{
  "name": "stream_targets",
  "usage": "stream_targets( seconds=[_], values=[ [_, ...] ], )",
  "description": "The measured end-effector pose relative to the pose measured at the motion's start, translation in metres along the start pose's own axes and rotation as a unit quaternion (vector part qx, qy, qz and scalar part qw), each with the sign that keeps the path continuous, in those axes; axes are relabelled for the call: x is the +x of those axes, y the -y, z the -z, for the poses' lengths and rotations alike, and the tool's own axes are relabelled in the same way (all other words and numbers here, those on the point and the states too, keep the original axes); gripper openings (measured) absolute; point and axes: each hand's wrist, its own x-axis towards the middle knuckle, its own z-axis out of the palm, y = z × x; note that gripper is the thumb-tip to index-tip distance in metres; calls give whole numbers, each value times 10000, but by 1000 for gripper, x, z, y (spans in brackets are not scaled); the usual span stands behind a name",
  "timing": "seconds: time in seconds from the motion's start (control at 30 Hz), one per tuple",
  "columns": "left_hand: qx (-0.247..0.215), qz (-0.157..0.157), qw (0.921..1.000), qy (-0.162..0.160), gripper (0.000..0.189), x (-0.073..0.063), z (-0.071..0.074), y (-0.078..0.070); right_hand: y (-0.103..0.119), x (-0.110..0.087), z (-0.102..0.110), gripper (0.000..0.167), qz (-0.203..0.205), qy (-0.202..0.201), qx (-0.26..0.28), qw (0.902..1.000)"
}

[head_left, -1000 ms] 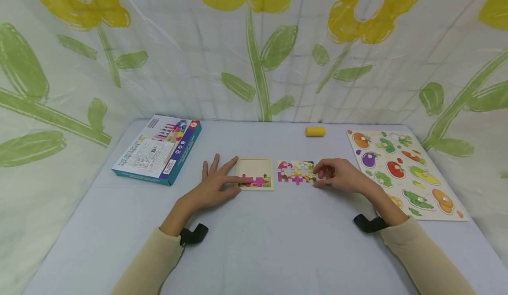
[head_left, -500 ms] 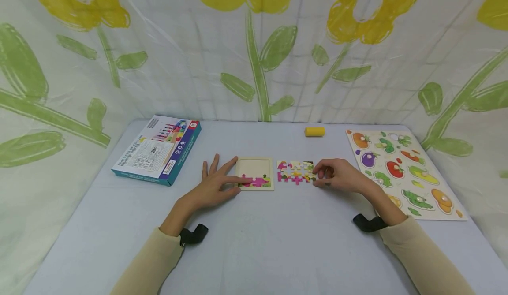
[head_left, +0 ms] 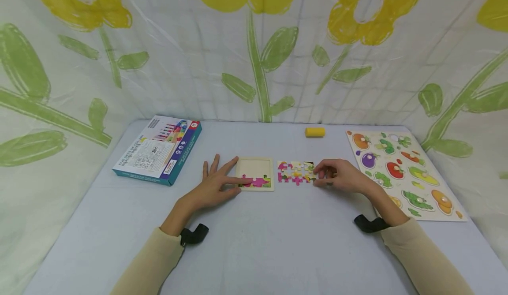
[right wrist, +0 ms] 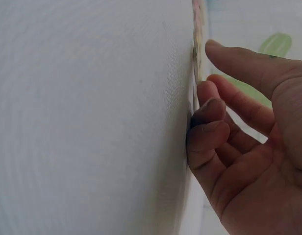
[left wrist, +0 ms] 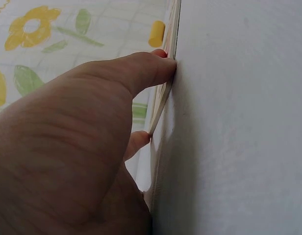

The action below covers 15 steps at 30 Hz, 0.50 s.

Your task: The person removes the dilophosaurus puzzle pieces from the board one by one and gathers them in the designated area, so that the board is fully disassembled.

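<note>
In the head view my left hand [head_left: 214, 187] lies with spread fingers at the left side of a small square wooden puzzle frame [head_left: 255, 158]. Its index finger rests over the pink and green jigsaw pieces [head_left: 260, 182] along the frame's bottom; the upper part shows bare wood. In the left wrist view the thumb [left wrist: 151, 71] touches the frame's edge. Right of the frame lies a group of loose jigsaw pieces [head_left: 296, 178], pink, yellow and green. My right hand [head_left: 339, 174] is at their right edge, thumb and index finger apart, the other fingers [right wrist: 210, 134] loosely curled.
A flat blue and white box [head_left: 158, 149] lies at the left. Toward the back sits a yellow cylinder [head_left: 315, 132]. A wooden board with vegetable pieces [head_left: 412, 176] lies at the right, partly behind the right forearm. A flower-printed curtain [head_left: 178, 65] hangs behind the table.
</note>
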Motion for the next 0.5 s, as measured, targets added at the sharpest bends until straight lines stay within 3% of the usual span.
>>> stream_targets(
  seconds=[0.27,0.5],
  values=[
    [-49,-32,10000,11,36,-1,1,0,5,5,-6,19,287,-69,28,9996],
    [-44,-3,10000,-22,40,0,0,1,27,22,-18,16,589,11,22,9983]
  ],
)
